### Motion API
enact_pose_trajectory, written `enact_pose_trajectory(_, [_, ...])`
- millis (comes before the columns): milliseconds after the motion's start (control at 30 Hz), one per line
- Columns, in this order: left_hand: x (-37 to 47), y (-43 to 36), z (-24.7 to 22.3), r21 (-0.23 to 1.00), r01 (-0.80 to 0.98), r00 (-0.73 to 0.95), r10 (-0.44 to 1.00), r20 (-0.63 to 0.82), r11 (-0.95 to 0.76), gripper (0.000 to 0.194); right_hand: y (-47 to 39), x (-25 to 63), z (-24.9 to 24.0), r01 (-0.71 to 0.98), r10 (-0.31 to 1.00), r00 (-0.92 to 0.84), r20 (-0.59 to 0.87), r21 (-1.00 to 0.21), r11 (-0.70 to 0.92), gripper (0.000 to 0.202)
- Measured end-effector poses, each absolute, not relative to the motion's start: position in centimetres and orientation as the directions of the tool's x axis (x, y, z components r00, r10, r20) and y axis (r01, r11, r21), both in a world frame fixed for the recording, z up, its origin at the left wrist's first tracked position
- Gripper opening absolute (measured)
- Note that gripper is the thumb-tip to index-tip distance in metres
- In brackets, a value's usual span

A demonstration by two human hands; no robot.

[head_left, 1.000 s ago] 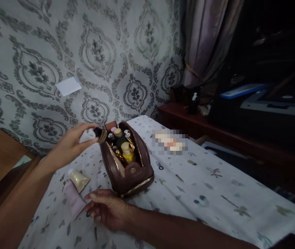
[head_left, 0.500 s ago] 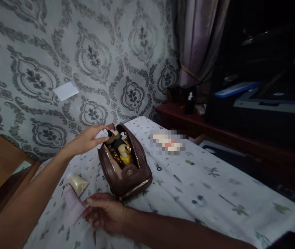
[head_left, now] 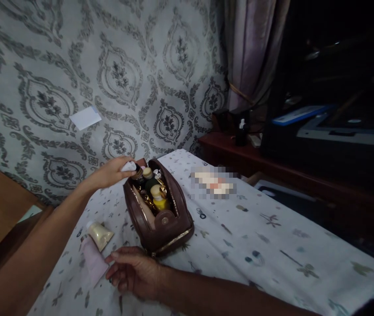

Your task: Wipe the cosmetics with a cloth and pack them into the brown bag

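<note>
A brown bag lies unzipped on the patterned cloth, with several small bottles and gold-coloured items inside, among them a yellow bottle. At the bag's far left end, my left hand grips a white object, part of it hidden by the fingers. My right hand rests near the bag's near end, fingers loosely curled and apart, holding nothing. Its fingertips are beside a pink tube. Just behind that tube lies a cream-yellow tube.
A blurred-out flat item lies right of the bag. Beyond the cloth's right edge, a dark red shelf holds a dark dropper bottle. Patterned wallpaper stands behind, with a white card on it.
The view has shifted slightly. My left hand stays at the bag's far left end with the white object, and my right hand keeps nearly the same place and pose.
</note>
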State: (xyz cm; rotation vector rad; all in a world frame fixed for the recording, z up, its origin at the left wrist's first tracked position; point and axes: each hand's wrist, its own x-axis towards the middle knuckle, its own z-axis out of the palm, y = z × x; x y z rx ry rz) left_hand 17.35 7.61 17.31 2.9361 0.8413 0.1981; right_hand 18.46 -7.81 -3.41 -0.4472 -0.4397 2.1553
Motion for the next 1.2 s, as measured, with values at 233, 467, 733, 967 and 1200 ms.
enact_pose_trajectory(233, [18.9, 7.7, 16.4, 0.015, 0.462, 0.887, 0.461, -0.029, -0.887, 0.045, -7.9, 18.5, -3.2, -0.690, 0.808, -0.566, -0.161, -0.444, -0.572, 0.037])
enact_pose_trajectory(467, [20.0, 7.4, 15.6, -0.031, 0.447, 0.891, 0.448, -0.077, -0.894, 0.041, -7.9, 18.6, -3.1, -0.697, 0.811, -0.564, -0.157, -0.436, -0.569, 0.041])
enact_pose_trajectory(733, [20.4, 7.7, 14.8, -0.052, 0.470, 0.880, 0.473, -0.053, -0.881, 0.043, -7.8, 18.5, -3.6, -0.708, 0.818, -0.561, -0.128, -0.437, -0.554, 0.039])
enact_pose_trajectory(967, [19.9, 8.2, 14.4, -0.009, 0.435, 0.900, 0.435, -0.026, -0.900, 0.044, -7.7, 18.5, -3.9, -0.713, 0.816, -0.566, -0.116, -0.429, -0.555, 0.036])
enact_pose_trajectory(1200, [19.8, 7.9, 14.4, 0.015, 0.442, 0.897, 0.442, -0.009, -0.897, 0.046, -7.9, 18.6, -3.6, -0.705, 0.815, -0.567, -0.119, -0.440, -0.556, 0.034])
